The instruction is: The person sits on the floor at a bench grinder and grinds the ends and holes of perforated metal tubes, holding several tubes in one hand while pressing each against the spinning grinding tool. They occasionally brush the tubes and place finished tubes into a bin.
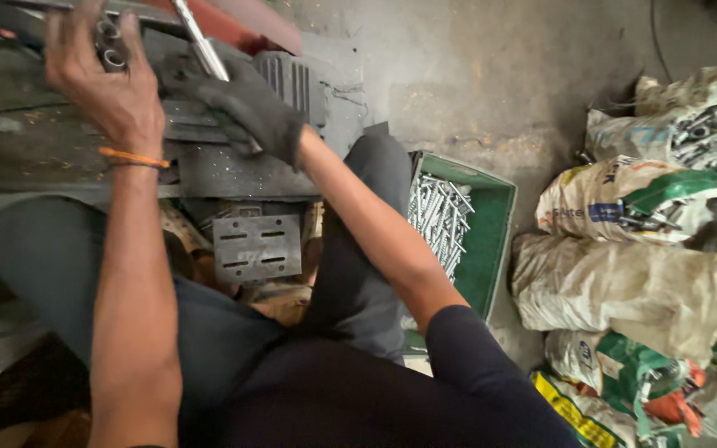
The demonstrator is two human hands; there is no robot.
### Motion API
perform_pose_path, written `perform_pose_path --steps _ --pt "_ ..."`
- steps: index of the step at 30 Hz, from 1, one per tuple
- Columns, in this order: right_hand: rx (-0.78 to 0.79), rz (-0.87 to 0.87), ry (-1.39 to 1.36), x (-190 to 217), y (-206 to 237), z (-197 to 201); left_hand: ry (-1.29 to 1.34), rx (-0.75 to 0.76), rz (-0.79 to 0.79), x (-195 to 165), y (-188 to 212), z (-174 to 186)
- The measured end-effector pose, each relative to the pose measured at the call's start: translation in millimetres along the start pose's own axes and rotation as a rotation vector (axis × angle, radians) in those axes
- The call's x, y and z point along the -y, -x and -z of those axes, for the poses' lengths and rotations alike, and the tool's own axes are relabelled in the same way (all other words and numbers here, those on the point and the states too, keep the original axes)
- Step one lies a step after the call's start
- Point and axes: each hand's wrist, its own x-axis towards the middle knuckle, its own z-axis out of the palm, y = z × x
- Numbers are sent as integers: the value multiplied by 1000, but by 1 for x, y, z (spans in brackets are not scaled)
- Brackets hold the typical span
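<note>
Left hand (105, 79), bare: small metal cylinders (109, 46) pinched at the machine bench's (35, 149) far edge. Right hand (246, 108), gloved: shiny metal rod (201, 46) gripped alongside. Green crate (491, 241) of bolts (437, 220) set beside right knee.

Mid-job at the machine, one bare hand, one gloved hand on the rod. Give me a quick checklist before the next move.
1. Right hand gloved: ok.
2. Right grip closed around the shiny metal rod: ok.
3. Left hand bare on small metal rings at the machine: not ok, unprotected.
4. Rings firmly pinched: cannot tell.
5. Green crate of metal pins beside the right knee: ok.
6. Sacks away from the arms: ok.
</note>
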Motion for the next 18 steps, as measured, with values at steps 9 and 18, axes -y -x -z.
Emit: perform_pose_path --steps 9,18 --pt "129 -21 107 0 104 -11 -107 111 -399 -28 -1 35" --pt "148 -87 94 -2 150 -6 -241 55 -377 -26 2 44"
